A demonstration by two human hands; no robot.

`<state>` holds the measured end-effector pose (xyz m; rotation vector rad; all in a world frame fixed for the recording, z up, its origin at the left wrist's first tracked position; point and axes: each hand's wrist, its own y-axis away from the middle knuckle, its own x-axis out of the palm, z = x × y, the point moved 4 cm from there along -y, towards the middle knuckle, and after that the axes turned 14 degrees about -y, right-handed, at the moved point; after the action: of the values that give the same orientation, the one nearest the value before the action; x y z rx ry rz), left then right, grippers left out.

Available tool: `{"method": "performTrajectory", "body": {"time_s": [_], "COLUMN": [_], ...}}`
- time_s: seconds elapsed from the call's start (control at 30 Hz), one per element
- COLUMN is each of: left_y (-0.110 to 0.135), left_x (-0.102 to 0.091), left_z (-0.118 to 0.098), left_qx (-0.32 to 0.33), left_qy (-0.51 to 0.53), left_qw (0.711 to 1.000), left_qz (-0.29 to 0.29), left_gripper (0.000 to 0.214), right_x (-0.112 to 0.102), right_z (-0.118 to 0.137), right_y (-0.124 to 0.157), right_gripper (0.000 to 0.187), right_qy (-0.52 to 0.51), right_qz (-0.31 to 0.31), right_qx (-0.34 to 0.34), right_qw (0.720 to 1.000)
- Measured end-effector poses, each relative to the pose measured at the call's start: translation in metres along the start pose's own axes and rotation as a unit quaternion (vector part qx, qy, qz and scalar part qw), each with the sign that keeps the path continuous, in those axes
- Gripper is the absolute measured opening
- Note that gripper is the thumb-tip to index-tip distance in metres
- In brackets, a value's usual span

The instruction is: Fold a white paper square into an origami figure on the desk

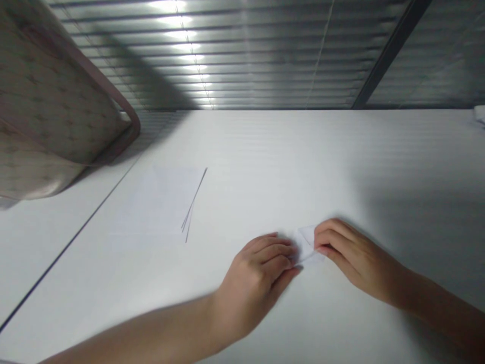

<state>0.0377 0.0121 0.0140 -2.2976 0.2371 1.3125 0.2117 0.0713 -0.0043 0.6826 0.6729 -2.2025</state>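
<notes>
A small folded piece of white paper (pixel 307 243) lies on the white table (pixel 341 162) between my two hands. My left hand (pixel 261 275) has its fingers curled together and pressed on the paper's left edge. My right hand (pixel 350 255) pinches the paper's right edge with bent fingers. Most of the paper is hidden under the fingers.
A thin stack of white paper sheets (pixel 166 199) lies flat to the left of my hands. A patterned cushion or chair back with a pinkish rim (pixel 56 101) stands at the far left. Closed window blinds (pixel 242 55) run behind the table. A dark seam (pixel 68 242) crosses the table's left part.
</notes>
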Motion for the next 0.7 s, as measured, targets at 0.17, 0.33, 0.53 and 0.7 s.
{"method": "performTrajectory", "body": {"time_s": [0.17, 0.33, 0.53, 0.7], "left_y": [-0.0008, -0.0031, -0.0049, -0.0044], "left_x": [0.0024, 0.0001, 0.0003, 0.0015], "left_z": [0.0062, 0.0072, 0.0082, 0.0085], "left_qx": [-0.081, -0.124, -0.130, -0.134], "left_qy": [0.072, 0.084, 0.093, 0.103], "left_qw": [0.994, 0.989, 0.987, 0.985], "left_qz": [-0.009, 0.002, 0.023, 0.018], "left_gripper": [0.009, 0.013, 0.013, 0.016], "right_x": [0.0009, 0.0019, 0.0047, 0.0055], "right_z": [0.0046, 0.0055, 0.0031, 0.0029], "right_y": [-0.0007, -0.0022, -0.0017, -0.0025], "right_gripper": [0.014, 0.012, 0.008, 0.007], "right_qy": [-0.036, -0.043, -0.037, -0.021], "right_qz": [-0.013, -0.003, -0.021, -0.046], "right_qx": [0.044, 0.061, 0.096, 0.098], "right_qw": [0.998, 0.997, 0.994, 0.994]}}
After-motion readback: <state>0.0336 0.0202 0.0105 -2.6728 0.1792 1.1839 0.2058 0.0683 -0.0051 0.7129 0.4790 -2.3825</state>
